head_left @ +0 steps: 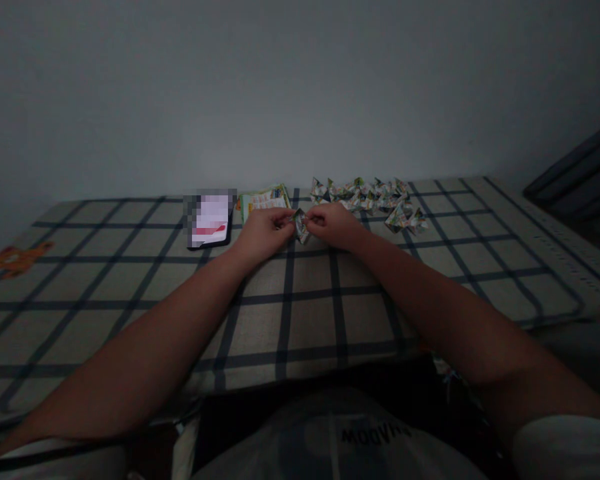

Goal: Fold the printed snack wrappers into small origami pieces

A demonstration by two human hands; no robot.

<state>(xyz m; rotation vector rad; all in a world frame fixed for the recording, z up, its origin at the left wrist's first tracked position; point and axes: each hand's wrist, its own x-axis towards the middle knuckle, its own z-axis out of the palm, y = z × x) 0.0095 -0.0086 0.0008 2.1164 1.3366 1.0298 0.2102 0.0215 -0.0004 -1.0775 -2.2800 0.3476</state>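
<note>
Between my two hands is a small folded piece of printed paper (301, 227), held above the checked tablecloth (310, 320). My left hand (266, 232) pinches its left side with thumb and fingers. On the opposite side my right hand (334, 223) grips it, fingers curled in. The paper looks pointed and creased, with white, green and dark print; its finer folds are too small to make out. Just behind my left hand lies a flat stack of printed paper (265, 200), partly covered by that hand.
Several folded paper pieces (365, 195) stand grouped at the back right, with a few more folded pieces (405, 220) nearer me. A tablet or phone (211, 220) with a lit, blurred screen lies left. An orange shape (17, 259) is at far left. A wall (300, 100) rises behind.
</note>
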